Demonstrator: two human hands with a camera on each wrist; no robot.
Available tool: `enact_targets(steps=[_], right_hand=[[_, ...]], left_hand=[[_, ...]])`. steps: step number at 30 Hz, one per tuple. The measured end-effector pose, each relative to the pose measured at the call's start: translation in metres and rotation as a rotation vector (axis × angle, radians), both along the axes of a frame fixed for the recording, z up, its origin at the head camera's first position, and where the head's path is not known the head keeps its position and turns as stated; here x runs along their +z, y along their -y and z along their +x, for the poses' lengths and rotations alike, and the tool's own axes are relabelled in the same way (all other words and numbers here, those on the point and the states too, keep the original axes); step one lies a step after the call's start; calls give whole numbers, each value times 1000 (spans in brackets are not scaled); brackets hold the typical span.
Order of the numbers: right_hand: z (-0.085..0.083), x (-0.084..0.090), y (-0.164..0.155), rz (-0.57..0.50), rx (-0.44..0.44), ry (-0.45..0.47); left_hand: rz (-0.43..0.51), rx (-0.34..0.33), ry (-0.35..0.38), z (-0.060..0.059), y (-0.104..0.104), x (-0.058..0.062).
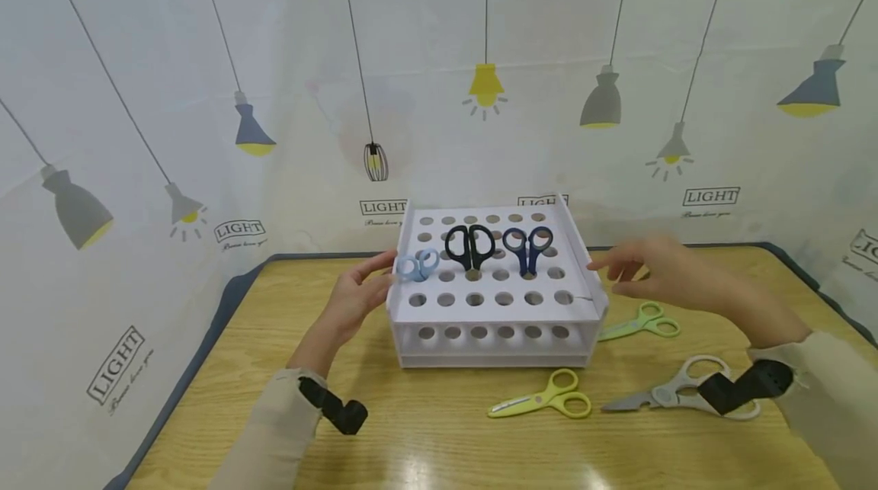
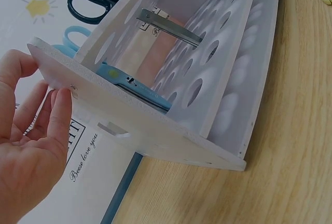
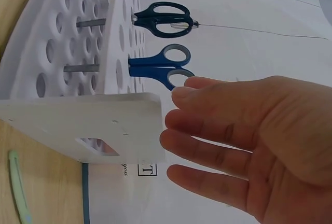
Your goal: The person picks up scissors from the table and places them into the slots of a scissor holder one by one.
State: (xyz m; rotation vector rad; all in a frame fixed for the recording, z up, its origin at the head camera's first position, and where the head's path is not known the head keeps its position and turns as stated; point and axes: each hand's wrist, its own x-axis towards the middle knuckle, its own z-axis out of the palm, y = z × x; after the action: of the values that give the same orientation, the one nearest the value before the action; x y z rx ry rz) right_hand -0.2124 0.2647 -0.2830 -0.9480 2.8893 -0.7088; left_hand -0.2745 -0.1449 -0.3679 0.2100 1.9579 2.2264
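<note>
A white rack [image 1: 501, 312] with rows of round holes stands on the table. Three pairs of scissors sit in its holes with handles up: light-blue scissors [image 1: 420, 273] at the left, black scissors [image 1: 470, 254] in the middle and dark-blue scissors [image 1: 527, 260] to the right. My left hand [image 1: 353, 296] touches the rack's left side panel [image 2: 129, 112], fingers loosely bent at its upper corner. Beside the right side panel [image 3: 88, 112] is my right hand [image 1: 661, 273], blurred in the head view. Its fingers are relaxed, fingertips close to the panel's edge, holding nothing.
Green scissors [image 1: 639, 323] lie right of the rack, partly behind its corner. In front are yellow scissors [image 1: 546, 397] and, farther right, grey scissors [image 1: 664, 396], partly covered by the right wrist camera [image 1: 754, 383]. A lamp-printed curtain [image 1: 439, 33] hangs behind the wooden table [image 1: 439, 437].
</note>
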Motion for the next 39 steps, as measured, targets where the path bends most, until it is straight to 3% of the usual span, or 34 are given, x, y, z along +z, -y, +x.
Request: enact_targets(steps=[5, 15, 22, 29, 35, 39], right_hand=[[13, -8, 1, 20, -17, 84], [29, -29, 1, -1, 42, -8], [33, -55, -2, -146, 93, 51], [37, -82, -1, -220, 158, 97], [36, -98, 3, -219, 91, 230], [34, -110, 5, -237, 71, 201]], left_hand=[[11, -14, -22, 0, 0, -1], [8, -6, -21, 0, 0, -1], [-10, -1, -19, 0, -1, -1], [-14, 5, -12, -1, 0, 0], [-13, 6, -6, 0, -1, 1], [-16, 4, -1, 1, -1, 1]])
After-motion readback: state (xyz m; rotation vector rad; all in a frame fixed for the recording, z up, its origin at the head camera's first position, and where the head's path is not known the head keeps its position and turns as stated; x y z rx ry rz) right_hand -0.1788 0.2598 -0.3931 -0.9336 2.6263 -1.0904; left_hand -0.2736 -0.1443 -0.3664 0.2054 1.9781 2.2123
